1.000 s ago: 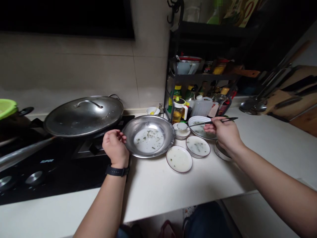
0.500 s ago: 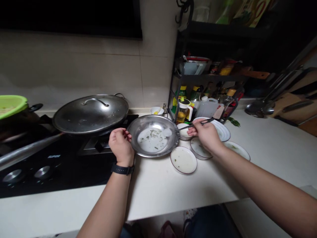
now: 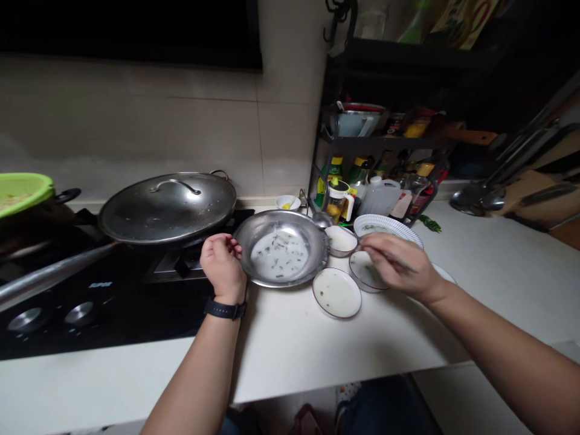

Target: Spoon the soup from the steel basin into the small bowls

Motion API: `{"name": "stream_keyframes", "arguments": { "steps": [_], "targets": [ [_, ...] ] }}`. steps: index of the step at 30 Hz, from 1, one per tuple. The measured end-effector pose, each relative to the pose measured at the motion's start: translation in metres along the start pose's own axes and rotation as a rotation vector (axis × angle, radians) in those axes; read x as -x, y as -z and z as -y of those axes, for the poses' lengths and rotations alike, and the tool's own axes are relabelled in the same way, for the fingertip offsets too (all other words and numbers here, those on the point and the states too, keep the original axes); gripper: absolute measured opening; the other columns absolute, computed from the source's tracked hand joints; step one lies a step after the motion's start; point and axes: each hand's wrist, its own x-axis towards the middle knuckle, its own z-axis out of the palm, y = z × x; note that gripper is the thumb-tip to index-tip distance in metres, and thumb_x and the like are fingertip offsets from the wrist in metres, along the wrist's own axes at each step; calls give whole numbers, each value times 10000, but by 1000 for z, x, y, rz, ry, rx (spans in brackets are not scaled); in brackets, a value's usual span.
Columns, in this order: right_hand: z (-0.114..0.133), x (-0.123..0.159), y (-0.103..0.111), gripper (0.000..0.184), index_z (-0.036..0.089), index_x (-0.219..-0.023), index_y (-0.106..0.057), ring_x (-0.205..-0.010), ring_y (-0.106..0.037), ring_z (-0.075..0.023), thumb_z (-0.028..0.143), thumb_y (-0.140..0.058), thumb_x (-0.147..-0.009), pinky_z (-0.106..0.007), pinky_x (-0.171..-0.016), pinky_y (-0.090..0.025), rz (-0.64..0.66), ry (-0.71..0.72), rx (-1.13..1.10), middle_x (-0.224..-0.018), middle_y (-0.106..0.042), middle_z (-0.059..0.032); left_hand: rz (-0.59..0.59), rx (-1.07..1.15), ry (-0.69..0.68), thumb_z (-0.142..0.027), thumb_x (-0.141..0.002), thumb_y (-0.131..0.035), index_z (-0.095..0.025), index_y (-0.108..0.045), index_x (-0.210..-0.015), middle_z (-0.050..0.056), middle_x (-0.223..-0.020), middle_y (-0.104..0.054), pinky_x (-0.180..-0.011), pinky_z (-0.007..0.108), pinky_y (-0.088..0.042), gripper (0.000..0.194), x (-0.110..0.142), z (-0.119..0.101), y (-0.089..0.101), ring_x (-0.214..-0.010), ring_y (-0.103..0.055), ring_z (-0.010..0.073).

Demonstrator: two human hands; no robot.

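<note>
The right hand (image 3: 399, 263) hangs low over the plates right of centre, its fingers (image 3: 378, 244) drawn together on a thin pale utensil (image 3: 408, 264). The utensil's long axis slants from upper left to lower right, and the hand hides much of it. Under that hand lie a white plate (image 3: 365, 270) and the edge of another plate (image 3: 441, 275), with a white bowl with a patterned rim (image 3: 387, 226) just beyond and a small white bowl (image 3: 341, 240) to its left. The left hand (image 3: 222, 266), with a dark watch strap (image 3: 224, 309) on its wrist, rests just beside a steel basin (image 3: 281, 226) at centre, fingers loosely curled and holding nothing. A lidded wok (image 3: 167, 208) stands at left, and the bottle labels (image 3: 335, 169) on the rack are too small to read
</note>
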Motion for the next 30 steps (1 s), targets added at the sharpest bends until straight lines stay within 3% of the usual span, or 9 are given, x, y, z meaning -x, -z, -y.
{"name": "stream_keyframes", "arguments": {
  "steps": [3, 8, 11, 14, 19, 23, 30],
  "targets": [
    [-17, 12, 6, 159, 257, -1030, -710, -874, -746, -235, 245, -568, -961, -376, -833, -604, -122, -190, 65, -926, -769, -82, 1, -6, 3, -304, -738, -598, -182, -582, -763, -55, -577, -545, -415, 186, -343, 126, 0, 0, 0, -467, -515, 82],
    [-47, 31, -15, 186, 214, -991, -691, -811, -755, -236, 340, -555, -974, -390, -819, -602, -123, -358, 43, -848, -768, -75, -7, -20, -4, -301, -721, -585, -182, -582, -760, -58, -579, -555, -407, 187, -340, 125, -1, 2, 1, -454, -509, 80],
    [-54, 36, -31, 246, 204, -993, -669, -725, -757, -236, 422, -557, -977, -387, -754, -618, -143, -575, -100, -744, -757, -60, -7, -14, -10, -298, -718, -595, -182, -585, -751, -61, -564, -544, -405, 189, -342, 121, -2, 2, 1, -456, -511, 85],
    [-55, 34, -39, 247, 205, -933, -643, -649, -753, -235, 450, -612, -944, -357, -647, -637, -247, -839, -299, -686, -746, -64, -6, -10, -13, -299, -718, -603, -182, -587, -750, -60, -564, -546, -402, 189, -340, 122, -2, 3, 1, -461, -515, 87],
    [-56, 22, -38, 107, 202, -873, -581, -515, -719, -190, 257, -664, -911, -276, -506, -623, -522, -1228, -609, -622, -728, -52, -11, -9, -9, -296, -710, -601, -181, -589, -747, -59, -562, -552, -404, 191, -342, 121, -2, 2, 0, -460, -515, 88],
    [-57, 17, -29, 108, 194, -855, -585, -480, -702, -169, 213, -684, -893, -234, -466, -604, -610, -1299, -689, -592, -716, -53, -16, -10, -17, -289, -709, -599, -178, -591, -740, -58, -554, -554, -413, 191, -348, 115, -1, 1, -1, -460, -515, 87],
    [-58, 10, -12, 98, 215, -838, -597, -499, -715, -175, 230, -681, -887, -239, -479, -618, -638, -1177, -623, -581, -706, -25, -12, -19, -13, -284, -715, -591, -181, -581, -742, -60, -558, -545, -408, 188, -346, 107, -1, 2, 0, -454, -509, 86]
  ]
}}
